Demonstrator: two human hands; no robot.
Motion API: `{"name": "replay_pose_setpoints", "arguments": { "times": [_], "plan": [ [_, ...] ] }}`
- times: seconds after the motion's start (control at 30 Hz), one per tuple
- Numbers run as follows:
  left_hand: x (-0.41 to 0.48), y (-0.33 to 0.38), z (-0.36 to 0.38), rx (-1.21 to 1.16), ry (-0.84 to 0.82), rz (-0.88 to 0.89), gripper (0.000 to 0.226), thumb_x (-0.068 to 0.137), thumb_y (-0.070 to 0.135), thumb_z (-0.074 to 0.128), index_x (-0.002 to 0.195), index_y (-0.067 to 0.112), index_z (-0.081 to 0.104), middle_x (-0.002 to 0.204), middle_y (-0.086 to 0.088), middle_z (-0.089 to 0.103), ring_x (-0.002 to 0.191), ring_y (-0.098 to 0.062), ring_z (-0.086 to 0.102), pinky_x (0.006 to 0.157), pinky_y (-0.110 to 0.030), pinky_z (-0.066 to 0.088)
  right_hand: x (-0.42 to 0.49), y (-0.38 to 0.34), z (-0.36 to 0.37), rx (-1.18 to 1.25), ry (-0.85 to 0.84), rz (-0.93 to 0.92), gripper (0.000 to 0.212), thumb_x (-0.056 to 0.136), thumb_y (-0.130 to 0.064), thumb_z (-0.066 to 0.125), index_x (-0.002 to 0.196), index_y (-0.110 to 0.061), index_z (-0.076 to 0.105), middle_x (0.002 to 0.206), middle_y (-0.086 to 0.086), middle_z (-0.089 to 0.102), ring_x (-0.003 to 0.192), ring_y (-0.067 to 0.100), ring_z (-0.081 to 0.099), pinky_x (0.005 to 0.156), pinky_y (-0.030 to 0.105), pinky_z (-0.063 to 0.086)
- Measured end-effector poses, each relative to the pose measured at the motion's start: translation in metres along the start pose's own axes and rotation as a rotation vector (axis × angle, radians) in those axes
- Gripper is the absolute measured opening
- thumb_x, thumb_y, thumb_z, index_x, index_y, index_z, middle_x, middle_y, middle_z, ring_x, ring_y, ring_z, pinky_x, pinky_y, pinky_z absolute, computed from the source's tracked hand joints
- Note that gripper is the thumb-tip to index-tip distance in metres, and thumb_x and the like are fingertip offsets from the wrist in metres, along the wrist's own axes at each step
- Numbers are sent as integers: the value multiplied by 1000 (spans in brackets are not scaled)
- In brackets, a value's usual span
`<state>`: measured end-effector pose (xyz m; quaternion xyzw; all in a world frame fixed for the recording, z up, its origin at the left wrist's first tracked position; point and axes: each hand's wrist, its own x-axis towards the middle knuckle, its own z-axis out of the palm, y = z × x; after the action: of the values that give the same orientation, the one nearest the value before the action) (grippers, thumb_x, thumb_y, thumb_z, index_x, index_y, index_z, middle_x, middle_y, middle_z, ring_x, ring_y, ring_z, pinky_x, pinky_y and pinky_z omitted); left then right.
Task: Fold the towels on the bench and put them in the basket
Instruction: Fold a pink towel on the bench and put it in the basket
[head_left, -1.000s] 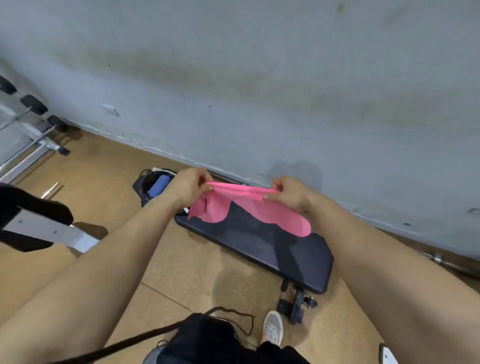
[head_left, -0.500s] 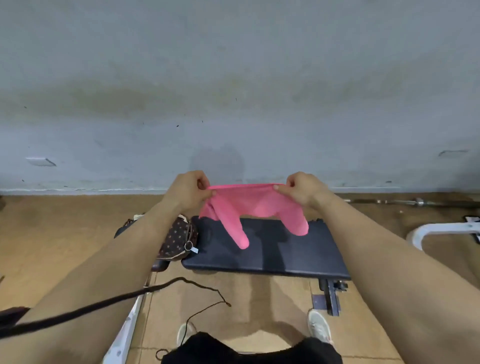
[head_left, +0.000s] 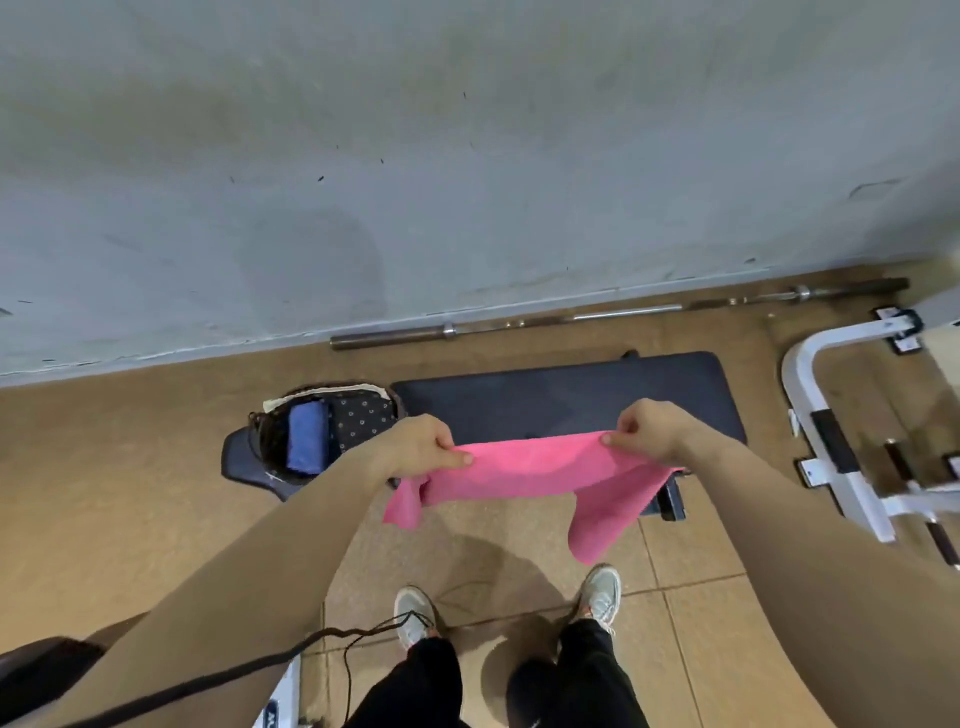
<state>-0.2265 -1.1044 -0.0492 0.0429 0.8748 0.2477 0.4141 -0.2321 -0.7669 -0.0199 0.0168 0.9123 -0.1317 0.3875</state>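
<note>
the bench (head_left: 571, 395) stands lengthwise before the wall (head_left: 467, 182), with a barbell (head_left: 571, 317) on the floor between them and a metal frame (head_left: 810, 431) off the bench's right end. the basket (head_left: 363, 415) sits just beside the bench's left end, with a folded towel (head_left: 306, 439) in its left part. the held towel (head_left: 530, 467) hangs over the bench's front edge, pinched at its left top corner by the left hand (head_left: 415, 447) and at its right by the right hand (head_left: 649, 428), its ends drooping above the floor ahead of the two shoes (head_left: 413, 613), with a cable (head_left: 311, 644) trailing left of them.
</note>
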Motion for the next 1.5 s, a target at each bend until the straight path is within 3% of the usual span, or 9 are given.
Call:
{"name": "replay_pose_setpoints", "arguments": {
  "times": [0.1,0.23,0.4,0.67,0.9,1.03,1.2,1.37,1.5],
  "plan": [
    [26,0,13,104,-25,-37,53,85,62,62,65,15,50,64,0,51,63,-19,51,59,-33,37,23,15,3,-21,-21,69,47,88,-61,59,75,-16,69,76,1,67,74,19,61,65,35,47],
    [90,-2,25,325,175,-106,47,88,67,53,72,23,51,79,3,59,80,-21,59,67,-33,44,87,31,5,-109,85,110,45,86,-63,59,73,-21,67,81,-3,67,77,19,63,68,35,52],
    [226,-34,58,213,322,-68,48,83,78,46,87,31,58,84,10,61,87,-18,59,81,-37,51,222,65,46,-183,199,89,42,89,-58,58,72,-21,63,85,-1,65,82,25,61,71,34,47],
    [409,-92,110,277,738,38,25,92,52,47,86,31,57,97,1,70,95,-30,64,78,-39,52,406,122,114,-236,468,15,44,90,-62,55,87,-20,65,101,8,68,97,33,64,78,39,51],
    [461,-101,117,279,840,46,29,94,49,54,106,24,63,109,-4,67,107,-31,59,84,-40,47,450,133,138,-284,725,94,40,97,-45,45,118,-16,64,123,16,62,119,36,55,100,47,38],
    [432,-98,145,198,969,73,33,94,34,53,123,18,60,121,-10,60,115,-35,52,95,-45,45,416,125,189,-183,872,19,39,97,-36,46,124,-10,58,123,19,58,114,40,52,98,48,39],
    [367,-130,214,193,913,-32,56,92,26,51,144,7,42,146,-17,45,133,-36,41,114,-44,32,364,97,254,-195,741,-226,56,91,-46,42,135,-14,53,139,12,54,121,37,52,105,48,38],
    [351,-154,212,65,895,-177,65,100,40,37,154,7,21,162,-16,19,150,-33,15,122,-46,15,355,56,276,-228,585,-373,67,99,-54,32,158,-23,20,166,5,16,151,27,17,122,46,15],
    [352,-161,186,69,985,-183,63,101,44,34,154,12,25,163,-13,21,151,-28,17,121,-44,16,359,44,305,-259,503,-400,70,99,-61,20,159,-33,1,168,-2,-8,154,22,-5,124,47,1]
  ]
}}
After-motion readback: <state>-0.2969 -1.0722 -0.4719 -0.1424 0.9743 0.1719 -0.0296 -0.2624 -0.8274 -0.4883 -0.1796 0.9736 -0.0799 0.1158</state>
